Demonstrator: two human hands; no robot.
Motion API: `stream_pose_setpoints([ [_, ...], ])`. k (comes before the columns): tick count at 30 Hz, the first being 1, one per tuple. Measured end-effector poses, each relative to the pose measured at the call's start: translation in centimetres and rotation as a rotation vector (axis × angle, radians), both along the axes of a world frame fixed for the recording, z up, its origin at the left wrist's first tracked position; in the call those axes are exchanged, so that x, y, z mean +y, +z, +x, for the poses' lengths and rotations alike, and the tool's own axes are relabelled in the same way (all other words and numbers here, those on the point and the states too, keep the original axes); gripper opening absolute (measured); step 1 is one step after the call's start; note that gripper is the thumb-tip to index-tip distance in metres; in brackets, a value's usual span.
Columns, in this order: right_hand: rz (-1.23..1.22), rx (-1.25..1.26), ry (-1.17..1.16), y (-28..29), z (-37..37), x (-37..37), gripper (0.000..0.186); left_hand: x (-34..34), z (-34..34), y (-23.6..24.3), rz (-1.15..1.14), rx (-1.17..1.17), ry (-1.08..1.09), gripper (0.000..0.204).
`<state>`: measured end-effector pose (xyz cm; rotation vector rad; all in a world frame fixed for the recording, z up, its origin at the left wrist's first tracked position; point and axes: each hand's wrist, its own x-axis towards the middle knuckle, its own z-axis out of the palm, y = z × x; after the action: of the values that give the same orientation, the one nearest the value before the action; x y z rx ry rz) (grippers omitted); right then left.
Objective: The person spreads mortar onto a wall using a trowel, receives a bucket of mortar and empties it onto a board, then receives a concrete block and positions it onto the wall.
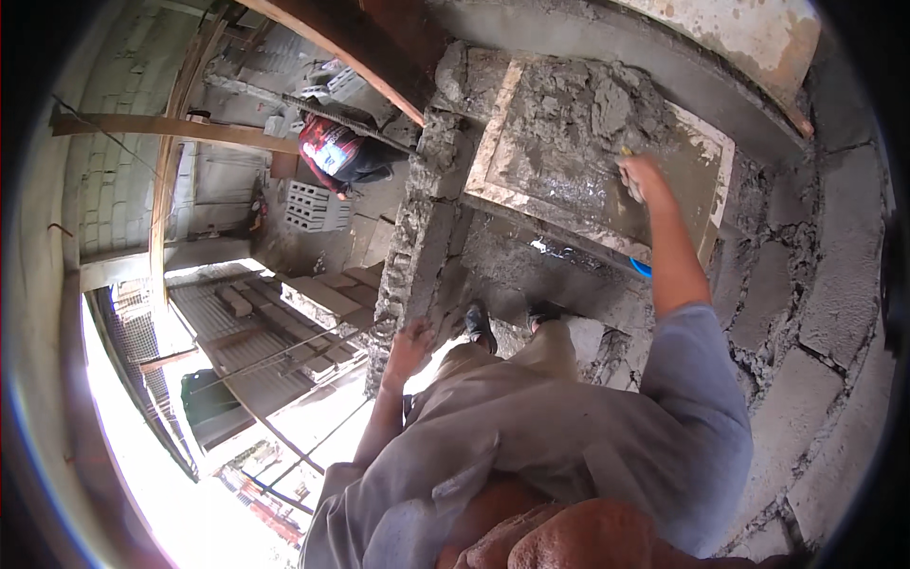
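Observation:
My right hand (643,180) is closed around what looks like a trowel (627,152); only a yellowish end and a bit of grey show past the fingers. It is over a wood-framed mortar board (498,128), where wet grey mortar (607,104) is heaped toward the far side and smeared thin nearer me. My left hand (412,349) is low beside the rough end of a block wall (403,256). Its fingers are curled in, and whatever they may hold is hidden. A blue object (641,268) pokes out at the board's near edge.
Beyond the wall at left, another person (332,152) bends over near hollow blocks (317,207). A timber beam (351,52) slants overhead. Rough block wall (787,284) rises at my right. Below left, past a bright opening, lie corrugated roof sheets (246,332). My feet (479,325) stand close to the board.

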<state>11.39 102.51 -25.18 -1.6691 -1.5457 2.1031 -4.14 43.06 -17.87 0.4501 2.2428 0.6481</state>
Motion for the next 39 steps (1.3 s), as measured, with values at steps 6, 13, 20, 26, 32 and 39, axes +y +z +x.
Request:
stream_pose_setpoints([
  [6,0.082,0.089,-0.215,-0.9,-3.1,-3.2,0.026,1.4,-0.5,1.9,0.048,0.194,-0.184,0.04],
  [13,0.393,0.084,-0.23,4.4,-4.2,-7.5,0.022,-7.1,0.7,-2.6,0.017,0.014,0.11,0.043],
  [20,0.848,-0.066,-0.015,3.7,-15.1,-8.6,0.017,-6.3,-0.1,-1.1,0.149,-0.077,0.267,0.038],
  [26,0.847,-0.173,0.277,7.2,-29.5,-9.7,0.02,-5.8,-0.6,0.8,0.12,-0.115,0.319,0.035],
  [32,0.902,0.088,0.016,6.7,-22.7,-13.7,0.024,-10.7,1.6,-2.5,0.131,-0.073,0.419,0.03],
  [39,0.958,-0.349,0.011,4.3,-4.0,-7.2,0.028,-10.3,0.4,-3.6,0.135,-0.105,0.397,0.032],
])
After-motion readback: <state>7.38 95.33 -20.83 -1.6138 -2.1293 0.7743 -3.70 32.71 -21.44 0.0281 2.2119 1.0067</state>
